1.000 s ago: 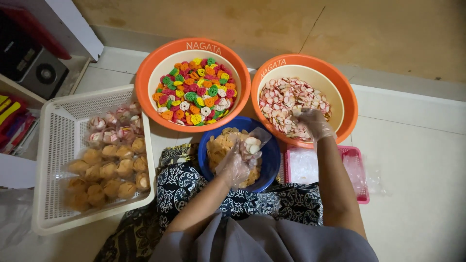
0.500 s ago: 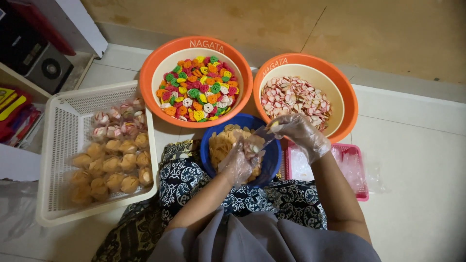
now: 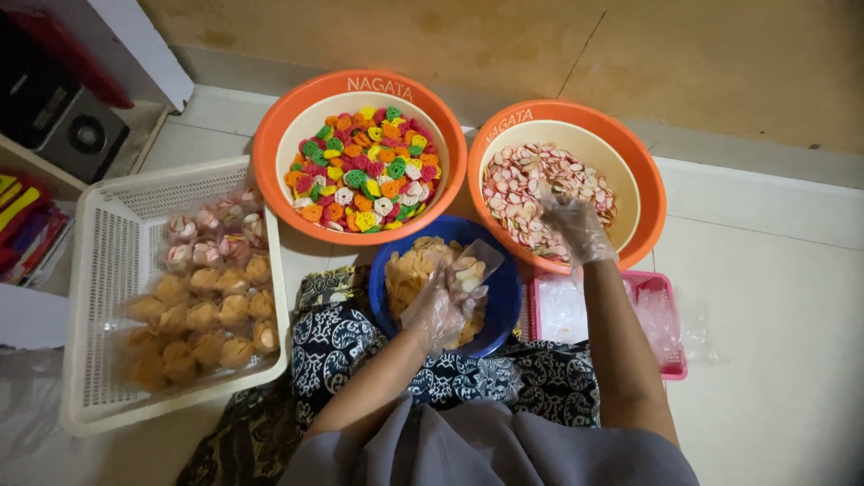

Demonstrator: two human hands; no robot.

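Small clear bag (image 3: pixel 474 267) held over the blue bowl (image 3: pixel 504 297) — left hand (image 3: pixel 438 306), gloved, fingers closed on it, mouth up, likely for filling. Right hand (image 3: pixel 576 227) down in the pink-chip basin (image 3: pixel 648 193), fingers curled; whether it has chips, can't tell. Colourful basin (image 3: pixel 270 166) touches both. White basket (image 3: pixel 90 270) left, pink tray (image 3: pixel 670 346) right — bare floor beyond.

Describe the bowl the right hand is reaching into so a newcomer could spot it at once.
Two orange bowls stand side by side near the wall. The right hand is in the right-hand orange bowl. It holds pale pink-and-white chips, unlike the multicoloured crackers bowl.
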